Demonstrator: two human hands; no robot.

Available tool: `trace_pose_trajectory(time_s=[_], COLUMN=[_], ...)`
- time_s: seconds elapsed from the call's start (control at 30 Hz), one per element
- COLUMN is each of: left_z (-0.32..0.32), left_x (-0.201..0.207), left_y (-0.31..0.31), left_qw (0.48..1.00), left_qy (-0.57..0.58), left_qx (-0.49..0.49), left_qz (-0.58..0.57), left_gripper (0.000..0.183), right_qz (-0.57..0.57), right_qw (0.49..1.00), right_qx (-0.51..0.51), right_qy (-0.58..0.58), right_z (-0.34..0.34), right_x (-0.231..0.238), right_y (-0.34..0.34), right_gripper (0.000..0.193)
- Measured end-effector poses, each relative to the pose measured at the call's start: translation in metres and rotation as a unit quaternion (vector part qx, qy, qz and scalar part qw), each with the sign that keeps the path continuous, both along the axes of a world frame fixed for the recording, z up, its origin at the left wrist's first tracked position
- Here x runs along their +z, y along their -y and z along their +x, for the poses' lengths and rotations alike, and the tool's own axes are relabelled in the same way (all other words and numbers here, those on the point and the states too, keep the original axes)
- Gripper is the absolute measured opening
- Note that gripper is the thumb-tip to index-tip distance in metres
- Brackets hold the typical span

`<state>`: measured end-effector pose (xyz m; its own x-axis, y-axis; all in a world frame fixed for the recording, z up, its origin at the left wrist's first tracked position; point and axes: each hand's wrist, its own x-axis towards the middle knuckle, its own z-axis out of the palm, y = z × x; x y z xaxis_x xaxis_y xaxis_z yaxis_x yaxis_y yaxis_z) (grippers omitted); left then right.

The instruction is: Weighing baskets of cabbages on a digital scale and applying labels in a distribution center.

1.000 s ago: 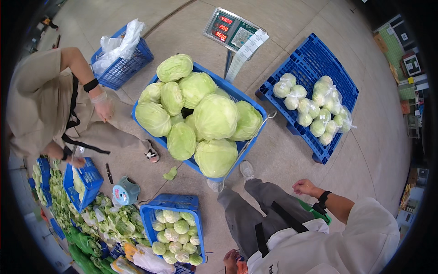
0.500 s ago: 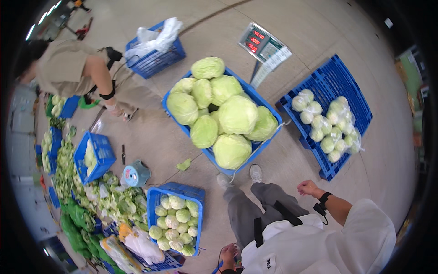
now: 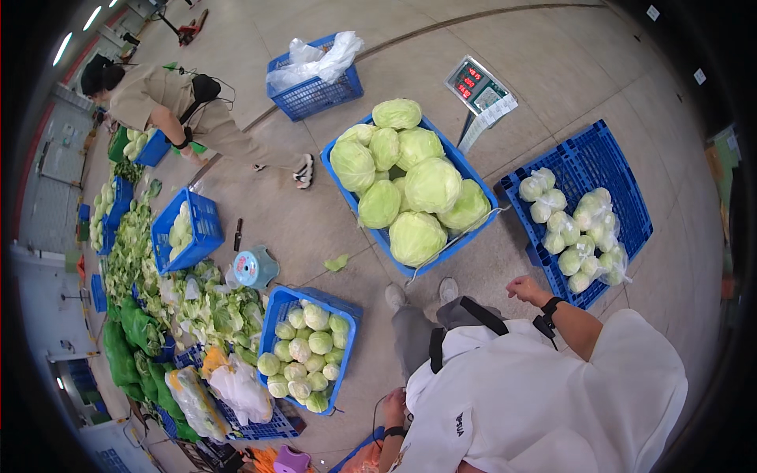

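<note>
My right hand (image 3: 527, 290) hangs loosely bent in front of me with nothing in it, its fingers slightly apart. Beyond it, to the right, several bagged pale-green cabbages (image 3: 585, 214) lie on a blue plastic pallet (image 3: 587, 150). My left hand (image 3: 394, 407) is low beside my body; its fingers are partly hidden and too small to read. A thin dark cable runs by it. Ahead of my feet stands a blue crate (image 3: 352, 206) heaped with large green cabbages (image 3: 433, 184). It rests in front of a scale display (image 3: 478, 83) on a post.
To my left is a blue crate (image 3: 353, 315) of small cabbages. Near it are a round blue stool (image 3: 256, 266), a dark knife-like tool (image 3: 238, 234) and a heap of loose leaves (image 3: 221, 307). A co-worker (image 3: 162, 98) bends at the far left near a blue crate with white bags (image 3: 315, 88).
My view has shifted, so the crates sit further right and the far-left area shows more. I stand closer to the pallet. The co-worker has moved their arm further left.
</note>
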<state>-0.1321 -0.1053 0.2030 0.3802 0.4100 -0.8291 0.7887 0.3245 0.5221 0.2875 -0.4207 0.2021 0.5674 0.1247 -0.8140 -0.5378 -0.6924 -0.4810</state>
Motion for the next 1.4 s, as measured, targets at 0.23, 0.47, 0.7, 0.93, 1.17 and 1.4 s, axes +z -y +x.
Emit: trace_pose_trajectory(time_s=[0.23,0.47,0.7,0.93,1.17,1.4], left_z=[-0.004,0.007,-0.008,-0.007,-0.019,-0.017], left_x=[-0.013,-0.021,-0.05,-0.049,-0.065,-0.062], left_y=[0.0,-0.008,-0.014,-0.015,-0.017,-0.019], left_qw=[0.994,0.997,0.998,0.995,0.994,0.998], left_qy=[0.064,0.055,0.059,0.094,0.101,0.062], left_qx=[-0.047,0.04,0.022,-0.001,0.044,0.029], left_qz=[0.068,0.022,0.019,0.027,0.012,0.007], left_gripper=[0.03,0.028,0.027,0.025,0.025,0.03], right_qz=[-0.006,-0.005,-0.019,-0.021,-0.019,-0.016], right_qw=[1.0,1.0,0.999,1.0,1.0,1.0], right_qx=[0.009,0.005,0.026,0.01,0.0,0.0], right_qy=[0.008,0.012,0.0,-0.003,-0.012,-0.019], right_z=[-0.001,-0.008,-0.011,-0.012,-0.014,-0.015], right_x=[0.003,0.004,0.013,0.015,0.017,0.008], right_y=[0.005,0.0,-0.008,-0.011,-0.014,-0.011], right_gripper=[0.023,0.023,0.022,0.021,0.018,0.017])
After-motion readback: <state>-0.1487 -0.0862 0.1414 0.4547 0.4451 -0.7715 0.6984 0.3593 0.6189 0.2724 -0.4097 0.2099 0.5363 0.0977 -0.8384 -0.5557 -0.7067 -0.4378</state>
